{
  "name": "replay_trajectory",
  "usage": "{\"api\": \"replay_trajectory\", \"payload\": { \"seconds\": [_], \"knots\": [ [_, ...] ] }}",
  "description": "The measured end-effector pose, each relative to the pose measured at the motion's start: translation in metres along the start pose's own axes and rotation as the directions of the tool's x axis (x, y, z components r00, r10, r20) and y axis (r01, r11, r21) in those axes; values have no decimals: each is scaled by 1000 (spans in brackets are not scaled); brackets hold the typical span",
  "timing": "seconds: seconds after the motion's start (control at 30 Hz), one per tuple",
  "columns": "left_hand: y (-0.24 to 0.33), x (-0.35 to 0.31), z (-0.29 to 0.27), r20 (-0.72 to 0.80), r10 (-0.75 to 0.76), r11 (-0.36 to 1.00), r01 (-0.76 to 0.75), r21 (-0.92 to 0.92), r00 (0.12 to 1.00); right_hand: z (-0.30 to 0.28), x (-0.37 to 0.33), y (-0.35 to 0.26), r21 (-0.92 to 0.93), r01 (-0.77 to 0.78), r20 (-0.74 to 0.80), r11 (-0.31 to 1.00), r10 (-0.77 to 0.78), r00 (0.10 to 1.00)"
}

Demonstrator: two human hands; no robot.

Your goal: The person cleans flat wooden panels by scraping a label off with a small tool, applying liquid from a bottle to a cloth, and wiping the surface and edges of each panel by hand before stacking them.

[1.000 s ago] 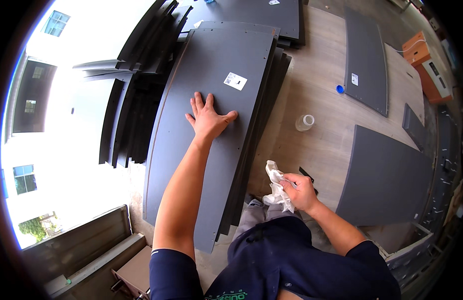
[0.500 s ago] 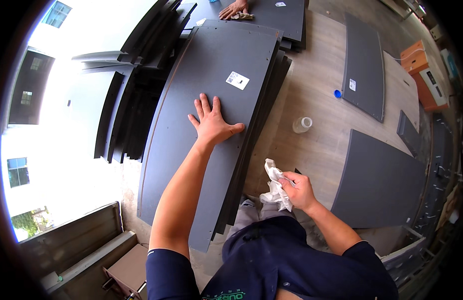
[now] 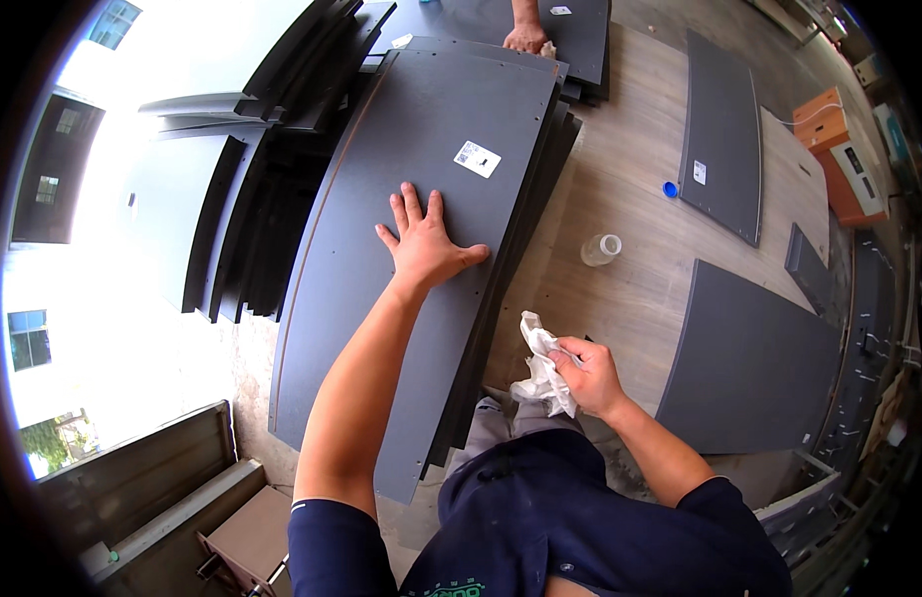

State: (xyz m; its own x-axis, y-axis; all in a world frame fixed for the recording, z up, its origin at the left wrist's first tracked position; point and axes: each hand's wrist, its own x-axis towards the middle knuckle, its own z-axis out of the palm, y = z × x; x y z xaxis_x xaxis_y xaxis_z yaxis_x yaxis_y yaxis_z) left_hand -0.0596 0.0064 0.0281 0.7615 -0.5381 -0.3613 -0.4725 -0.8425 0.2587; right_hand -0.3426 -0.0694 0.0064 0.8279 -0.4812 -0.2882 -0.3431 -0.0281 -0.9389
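Note:
My left hand point(image 3: 425, 249) lies flat with its fingers spread on the top dark grey panel point(image 3: 391, 328) of a stack. A white printed label point(image 3: 477, 159) is stuck to that panel beyond my fingertips. In my right hand point(image 3: 590, 376) is a crumpled white cloth point(image 3: 542, 366), pinched between thumb and fingers in front of my body, to the right of the stack. A clear container point(image 3: 600, 250) stands on the wood-coloured board point(image 3: 620, 169) farther off. Near it sits a blue cap point(image 3: 670, 189), beside another grey panel point(image 3: 721, 139).
At the far end, another person's hand point(image 3: 526, 38) presses a cloth onto a second grey panel point(image 3: 580, 50). More dark panels point(image 3: 272, 149) are stacked on the left. A large grey panel point(image 3: 754, 363) lies at right. An orange-and-white box point(image 3: 847, 159) stands farther right.
The other person's hand has moved right and toward me along the far panel. My right hand and the cloth have shifted slightly left. My left hand stays spread on the panel.

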Motion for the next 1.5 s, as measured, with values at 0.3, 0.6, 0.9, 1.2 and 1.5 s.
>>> {"api": "replay_trajectory", "payload": {
  "seconds": [0.3,0.6,0.9,1.2,1.5],
  "knots": [
    [0,1,2,-1,8,1000,-8,-21,1000,-1,-6,3,-19,-30,-13,999,29,999],
    [2,-12,-4,-55,0,1000,-1,-30,998,-5,35,-42,-24,88,-27,996,-88,996],
    [-154,-32,3,-451,-115,989,143,29,885,108,116,-70,-663,676,505,321,-475,721],
    [-166,-45,7,-410,-131,977,188,100,903,118,256,-78,-763,622,474,176,-502,723],
    [-169,-42,5,-429,-138,979,189,78,893,108,269,-98,-649,755,640,90,-471,607]
  ]
}}
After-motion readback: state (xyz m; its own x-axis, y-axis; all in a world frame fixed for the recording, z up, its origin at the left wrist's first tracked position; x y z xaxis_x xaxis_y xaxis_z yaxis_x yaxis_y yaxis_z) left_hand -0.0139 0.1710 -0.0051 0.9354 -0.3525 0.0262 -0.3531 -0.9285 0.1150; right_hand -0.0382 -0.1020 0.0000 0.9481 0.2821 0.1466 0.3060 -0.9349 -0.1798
